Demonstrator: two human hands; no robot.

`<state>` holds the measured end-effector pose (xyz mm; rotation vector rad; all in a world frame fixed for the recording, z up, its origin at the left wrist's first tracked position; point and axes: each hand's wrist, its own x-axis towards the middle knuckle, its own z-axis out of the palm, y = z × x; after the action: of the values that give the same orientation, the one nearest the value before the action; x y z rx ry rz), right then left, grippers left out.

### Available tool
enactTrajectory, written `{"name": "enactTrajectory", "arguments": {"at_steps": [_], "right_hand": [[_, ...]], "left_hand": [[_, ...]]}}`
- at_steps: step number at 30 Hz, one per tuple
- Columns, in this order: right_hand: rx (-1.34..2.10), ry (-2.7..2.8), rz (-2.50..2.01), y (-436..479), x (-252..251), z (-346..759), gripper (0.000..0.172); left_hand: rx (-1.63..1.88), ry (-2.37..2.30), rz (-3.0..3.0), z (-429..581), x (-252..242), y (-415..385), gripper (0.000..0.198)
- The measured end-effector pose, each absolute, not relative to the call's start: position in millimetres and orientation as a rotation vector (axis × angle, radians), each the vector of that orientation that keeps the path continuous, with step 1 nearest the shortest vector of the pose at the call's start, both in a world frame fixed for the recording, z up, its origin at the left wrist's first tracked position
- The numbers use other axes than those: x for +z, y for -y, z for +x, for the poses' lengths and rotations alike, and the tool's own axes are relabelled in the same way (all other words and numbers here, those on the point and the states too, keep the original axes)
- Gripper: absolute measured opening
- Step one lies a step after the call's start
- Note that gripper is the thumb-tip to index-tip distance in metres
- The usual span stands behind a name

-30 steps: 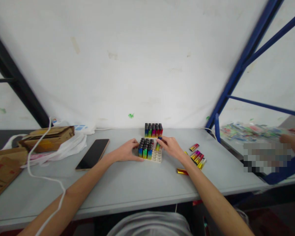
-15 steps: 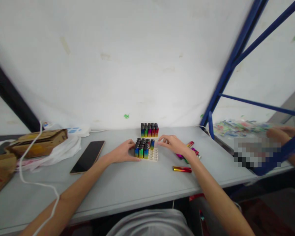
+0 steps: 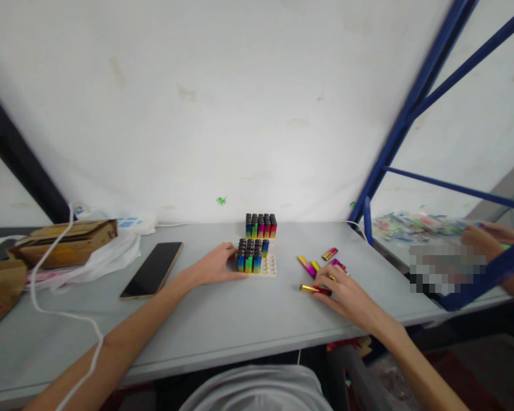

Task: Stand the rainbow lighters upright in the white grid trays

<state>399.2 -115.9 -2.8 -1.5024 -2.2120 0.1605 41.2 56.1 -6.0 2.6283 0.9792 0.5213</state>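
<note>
A white tray (image 3: 270, 266) with round holes holds upright lighters (image 3: 249, 257) with black tops and shiny blue-green bodies. Its right-hand holes are bare, except for one blue lighter (image 3: 265, 248) at the back. My left hand (image 3: 216, 264) curls around the tray's left end, steadying it, thumb at the front and fingers behind. To the right, my right hand (image 3: 345, 294) has thumb and fingers around the red end of a gold-and-red lighter (image 3: 309, 288) lying on the table. Several loose coloured lighters (image 3: 307, 266) lie just beyond those fingers, partly hidden by them.
A full block of lighters (image 3: 261, 226) stands by the wall. A phone (image 3: 152, 270), a cardboard box (image 3: 68, 242) and a white cable (image 3: 47, 315) are on the left. Blue rack posts (image 3: 379, 162) rise on the right; past them, another person's hands (image 3: 484, 242) are near small colourful packets (image 3: 420, 225).
My right hand has moved from beside the tray, right and toward me, to the gold-and-red lighter. My left hand stays at the tray's left end.
</note>
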Motion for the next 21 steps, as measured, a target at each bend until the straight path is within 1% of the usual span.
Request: {"name": "enactTrajectory", "arguments": {"at_steps": [5, 7, 10, 13, 15, 19, 21], "right_hand": [[0.469, 1.914, -1.426, 86.3, 18.5, 392.5, 0.033], [0.523, 1.783, -1.345, 69.7, 28.5, 385.9, 0.037], [0.569, 1.63, -1.229, 42.1, 42.5, 370.6, 0.04], [0.658, 1.503, -1.131, 12.9, 52.3, 352.4, 0.04], [0.706, 1.438, -1.08, -4.8, 53.4, 340.5, 0.041], [0.895, 1.395, -0.989, -24.4, 38.1, 319.9, 0.052], [1.018, 1.432, -0.931, -24.7, 25.8, 312.2, 0.051]], "left_hand": [[0.504, -0.99, 2.637, 40.4, -7.6, -58.0, 0.064], [0.513, -0.989, 2.633, 40.0, -8.8, -58.6, 0.065], [0.54, -0.997, 2.624, 39.2, -10.4, -59.3, 0.065], [0.535, -0.997, 2.629, 38.4, -10.9, -59.4, 0.065], [0.524, -0.987, 2.628, 38.2, -10.7, -59.1, 0.064], [0.546, -1.001, 2.62, 38.6, -10.0, -57.8, 0.065], [0.546, -1.008, 2.619, 39.0, -9.7, -57.1, 0.064]]}}
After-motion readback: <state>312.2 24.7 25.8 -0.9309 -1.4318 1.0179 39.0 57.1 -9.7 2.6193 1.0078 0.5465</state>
